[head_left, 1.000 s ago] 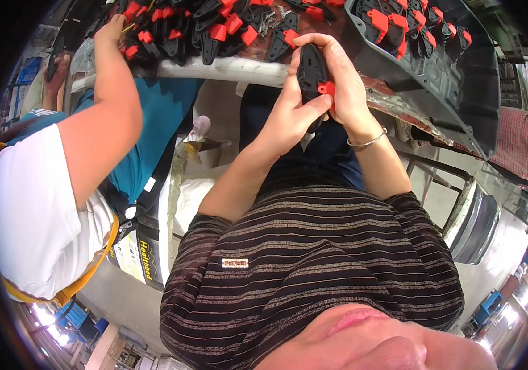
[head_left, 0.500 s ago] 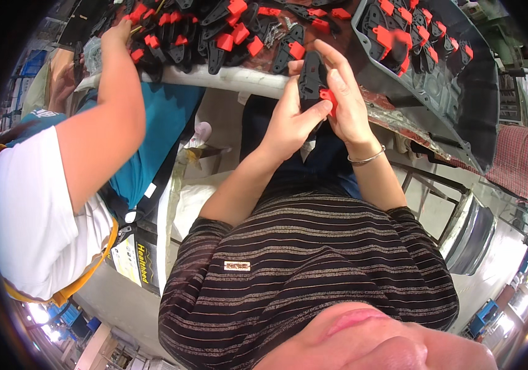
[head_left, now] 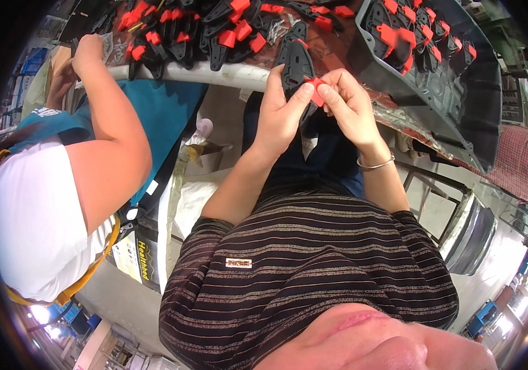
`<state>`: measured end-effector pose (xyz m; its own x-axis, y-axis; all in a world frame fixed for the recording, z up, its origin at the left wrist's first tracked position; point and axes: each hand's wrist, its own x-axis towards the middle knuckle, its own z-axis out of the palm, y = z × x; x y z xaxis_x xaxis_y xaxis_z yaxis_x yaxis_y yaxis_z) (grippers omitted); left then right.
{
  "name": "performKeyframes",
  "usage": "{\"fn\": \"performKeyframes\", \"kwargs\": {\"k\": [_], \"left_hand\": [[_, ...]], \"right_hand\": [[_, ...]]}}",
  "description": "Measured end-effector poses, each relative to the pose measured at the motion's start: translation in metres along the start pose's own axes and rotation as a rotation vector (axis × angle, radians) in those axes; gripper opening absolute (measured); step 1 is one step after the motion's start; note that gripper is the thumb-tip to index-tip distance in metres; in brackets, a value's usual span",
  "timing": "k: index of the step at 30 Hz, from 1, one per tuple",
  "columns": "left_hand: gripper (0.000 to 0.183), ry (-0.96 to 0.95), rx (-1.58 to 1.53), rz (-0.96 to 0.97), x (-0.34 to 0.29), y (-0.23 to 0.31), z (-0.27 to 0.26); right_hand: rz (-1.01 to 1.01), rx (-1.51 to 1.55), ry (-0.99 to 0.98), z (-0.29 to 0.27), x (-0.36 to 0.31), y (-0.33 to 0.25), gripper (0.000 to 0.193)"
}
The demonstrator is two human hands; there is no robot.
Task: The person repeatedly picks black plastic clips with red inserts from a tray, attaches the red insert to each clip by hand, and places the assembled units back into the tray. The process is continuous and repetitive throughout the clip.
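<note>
My left hand (head_left: 281, 112) grips a flat black plastic part (head_left: 298, 65) with slots in it, its tapered end pointing away from me. At the part's near right side sits a red plastic piece (head_left: 317, 91), pinched between the thumb and fingers of my right hand (head_left: 349, 106). Both thumbs come close together at the red piece. Whether it is fixed to the black part I cannot tell. Just beyond my hands, on the table, lie many black parts with red pieces (head_left: 227, 38) and a small heap of metal screws (head_left: 279, 28).
A large dark grey tray (head_left: 455, 117) holding more black-and-red parts stands at the right. The table's pale padded edge (head_left: 227, 75) runs in front of me. At the left, a co-worker's arm (head_left: 112, 117) reaches over the table.
My right hand has gone from lying flat along the black part to pinching the red piece. The black part has tilted slightly left. The co-worker's hand has moved left and nearer.
</note>
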<state>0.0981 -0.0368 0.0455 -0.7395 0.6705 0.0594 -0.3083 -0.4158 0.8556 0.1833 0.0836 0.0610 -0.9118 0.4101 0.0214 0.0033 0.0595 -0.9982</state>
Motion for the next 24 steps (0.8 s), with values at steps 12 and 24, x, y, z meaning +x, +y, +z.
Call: {"fn": "performKeyframes", "kwargs": {"k": [12,24], "left_hand": [[0.031,-0.002,-0.199,-0.164,-0.009,0.015,0.004],[0.037,-0.125,0.197,-0.088,-0.01,0.018,-0.007]], "right_hand": [[0.053,-0.03,-0.079,-0.013,-0.003,-0.015,0.016],[0.065,-0.053,-0.067,-0.007,-0.006,-0.017,0.017]]}}
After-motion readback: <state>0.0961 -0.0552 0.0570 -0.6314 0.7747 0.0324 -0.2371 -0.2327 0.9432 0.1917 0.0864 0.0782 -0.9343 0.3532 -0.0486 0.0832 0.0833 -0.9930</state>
